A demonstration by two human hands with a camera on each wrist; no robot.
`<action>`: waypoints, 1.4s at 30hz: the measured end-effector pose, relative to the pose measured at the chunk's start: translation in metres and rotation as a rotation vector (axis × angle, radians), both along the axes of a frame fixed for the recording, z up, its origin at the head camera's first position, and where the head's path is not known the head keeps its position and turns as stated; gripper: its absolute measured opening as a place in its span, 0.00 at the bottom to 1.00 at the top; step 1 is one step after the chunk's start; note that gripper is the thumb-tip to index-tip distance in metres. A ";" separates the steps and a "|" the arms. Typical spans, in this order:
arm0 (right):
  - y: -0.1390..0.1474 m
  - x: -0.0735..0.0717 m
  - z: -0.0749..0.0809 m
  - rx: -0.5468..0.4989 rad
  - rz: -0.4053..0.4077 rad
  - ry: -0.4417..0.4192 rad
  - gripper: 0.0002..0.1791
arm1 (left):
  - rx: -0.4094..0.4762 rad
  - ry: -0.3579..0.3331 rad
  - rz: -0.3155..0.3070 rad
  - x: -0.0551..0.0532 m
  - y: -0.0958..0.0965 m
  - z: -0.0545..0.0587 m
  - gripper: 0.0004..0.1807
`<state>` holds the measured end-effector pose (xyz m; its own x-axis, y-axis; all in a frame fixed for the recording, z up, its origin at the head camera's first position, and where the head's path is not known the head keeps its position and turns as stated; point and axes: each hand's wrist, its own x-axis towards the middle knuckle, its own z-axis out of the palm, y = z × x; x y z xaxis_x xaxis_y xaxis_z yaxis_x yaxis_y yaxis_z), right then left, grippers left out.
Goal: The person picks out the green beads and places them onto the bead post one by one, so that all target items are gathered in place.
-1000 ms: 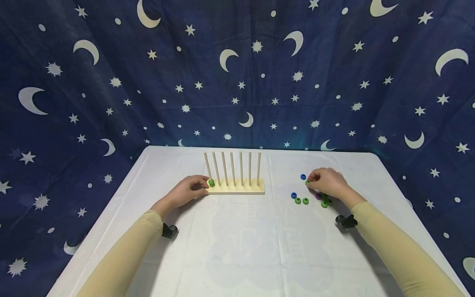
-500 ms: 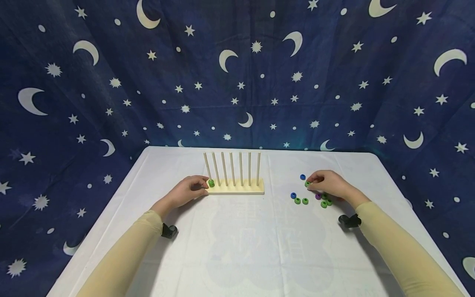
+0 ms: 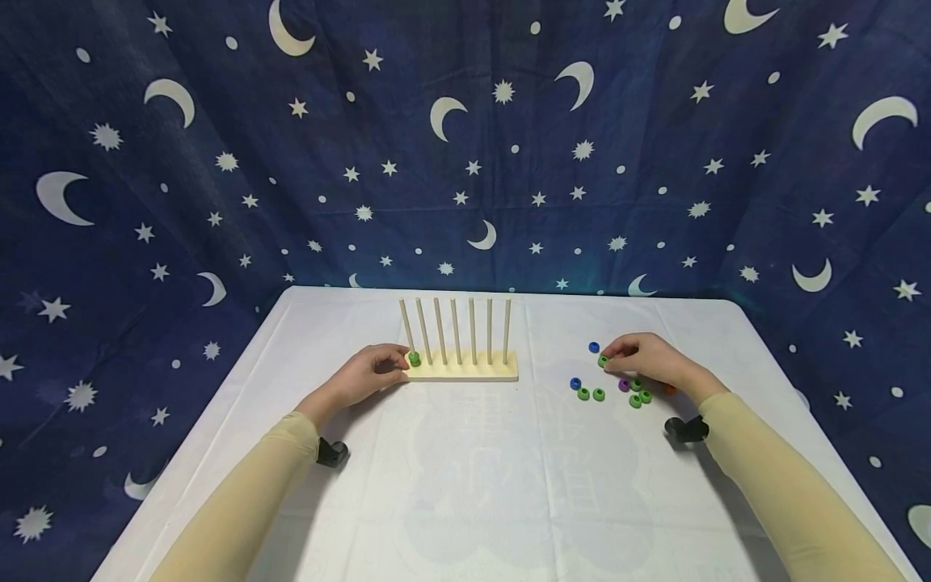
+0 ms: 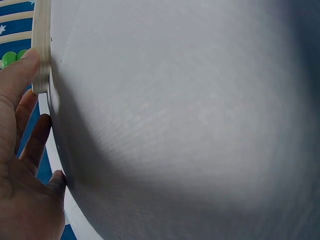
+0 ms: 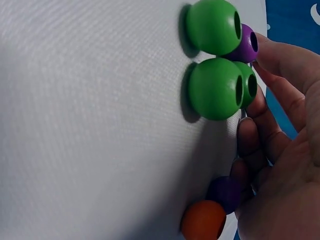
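Observation:
My left hand [image 3: 367, 373] holds the left end of a wooden peg rack [image 3: 465, 373], its thumb on the near edge and a fingertip behind, as the left wrist view shows. Several upright pegs rise from the base. Green beads [image 3: 414, 359] sit low on the leftmost peg. On the right side of the table, my right hand [image 3: 647, 358] pinches a green bead [image 3: 604, 361] between thumb and fingertips, at or close to the cloth. That bead does not show in the right wrist view, where the fingers extend behind a purple bead [image 5: 248, 45] and green beads [image 5: 215, 89].
Loose blue beads [image 3: 576, 383] and green beads [image 3: 599, 394] lie left of the right hand. More green ones [image 3: 636, 401] lie below it. Under the right wrist are an orange bead [image 5: 204, 221] and a dark purple one [image 5: 224, 194]. A starry cloth [image 3: 465, 162] hangs behind the white table.
My right hand has shifted slightly down and right, with the green bead at its fingertips. An orange bead now shows beside the right wrist. The left hand and rack stay still.

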<state>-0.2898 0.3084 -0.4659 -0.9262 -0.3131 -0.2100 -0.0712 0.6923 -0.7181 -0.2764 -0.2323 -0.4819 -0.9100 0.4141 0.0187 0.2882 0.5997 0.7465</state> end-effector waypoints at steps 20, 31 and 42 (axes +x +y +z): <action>0.001 -0.002 -0.002 -0.011 -0.011 -0.022 0.20 | 0.004 -0.012 -0.005 -0.003 0.001 0.000 0.05; 0.000 -0.002 -0.003 -0.015 -0.019 -0.020 0.21 | 0.001 -0.005 -0.001 -0.001 0.001 0.001 0.05; -0.001 -0.002 -0.002 -0.001 -0.020 -0.020 0.21 | -0.005 -0.018 0.007 -0.001 0.000 0.000 0.05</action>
